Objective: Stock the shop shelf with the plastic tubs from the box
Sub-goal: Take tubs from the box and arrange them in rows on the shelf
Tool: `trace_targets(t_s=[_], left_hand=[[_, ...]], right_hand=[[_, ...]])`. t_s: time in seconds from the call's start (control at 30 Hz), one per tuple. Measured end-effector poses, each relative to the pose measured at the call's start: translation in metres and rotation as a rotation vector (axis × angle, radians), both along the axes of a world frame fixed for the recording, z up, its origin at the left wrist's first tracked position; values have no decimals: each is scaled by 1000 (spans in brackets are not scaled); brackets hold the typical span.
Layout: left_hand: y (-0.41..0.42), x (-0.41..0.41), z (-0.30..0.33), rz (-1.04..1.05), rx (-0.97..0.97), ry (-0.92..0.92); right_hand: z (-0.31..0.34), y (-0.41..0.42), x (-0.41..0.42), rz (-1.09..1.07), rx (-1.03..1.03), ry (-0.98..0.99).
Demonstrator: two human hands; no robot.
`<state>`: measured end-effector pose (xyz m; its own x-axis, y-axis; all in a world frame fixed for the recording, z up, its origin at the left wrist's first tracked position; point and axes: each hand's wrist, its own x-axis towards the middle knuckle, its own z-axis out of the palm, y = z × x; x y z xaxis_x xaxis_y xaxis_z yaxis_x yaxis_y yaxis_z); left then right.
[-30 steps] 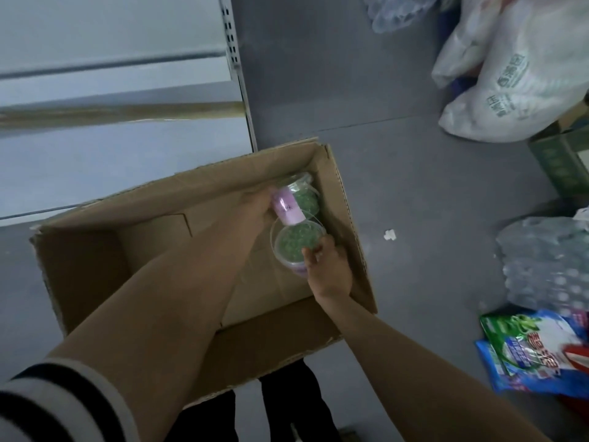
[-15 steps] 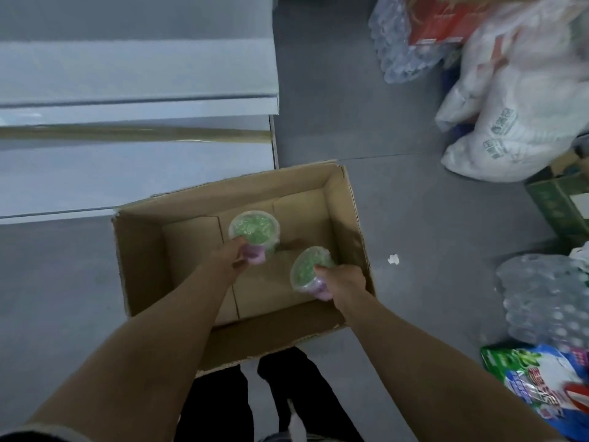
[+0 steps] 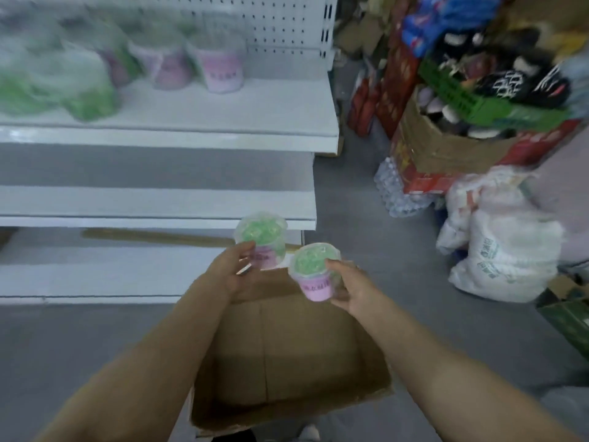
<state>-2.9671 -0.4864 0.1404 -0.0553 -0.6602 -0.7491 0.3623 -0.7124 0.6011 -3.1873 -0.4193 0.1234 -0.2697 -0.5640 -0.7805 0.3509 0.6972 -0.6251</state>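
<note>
Two tubs in the air above the box point(image 3: 287, 362): my left hand point(image 3: 228, 269) is gripping one tub point(image 3: 263, 239) by its wall, my right hand point(image 3: 349, 287) is pinching the other tub point(image 3: 314, 271). Probably light, thin plastic, slick. I'm holding at the labelled lower wall, not squeezing. Top shelf point(image 3: 223, 110) is carrying similar tubs.

- The tubs on the shelf point(image 3: 220, 67) are smeared by blur, and their pink labels cannot be read.
- The green packs point(image 3: 63, 87) are blurred and cut off at the left edge.
- The box point(image 3: 287, 362) is partly hidden by both forearms.
- The print on the white sack point(image 3: 503, 250) is too small to be read.
</note>
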Motion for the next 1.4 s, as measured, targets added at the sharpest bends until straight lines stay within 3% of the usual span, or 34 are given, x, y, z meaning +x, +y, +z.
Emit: trace_targets(t_s=[0.17,0.4,0.9,0.97,1.03,1.13,1.2,1.3,1.4], left_hand=[[-29,29,90,-2,-203,102],[-78,73,162,65,-364,110],[-151,113,179,184,-474,-201],[-154,118,175,202,-505,-396],[-162,124,165,175,-560,-771],[-166,127,158,216,-919,-1128],[-172,130,153,103,-1062,-1335],[-187,138,147,-51,-1122,-1427],[-195,142,146,-66,-1167,-1477]], right_hand=[[65,-34,17,66,-243,-24],[136,-65,38,173,-398,-52],[180,-120,105,27,-502,-131],[180,-128,109,9,-504,-131],[181,-137,111,-9,-504,-109],[182,-157,117,-32,-509,-47],[184,-172,123,-40,-524,-16],[184,-193,134,-84,-525,43],[180,-212,144,-128,-493,142]])
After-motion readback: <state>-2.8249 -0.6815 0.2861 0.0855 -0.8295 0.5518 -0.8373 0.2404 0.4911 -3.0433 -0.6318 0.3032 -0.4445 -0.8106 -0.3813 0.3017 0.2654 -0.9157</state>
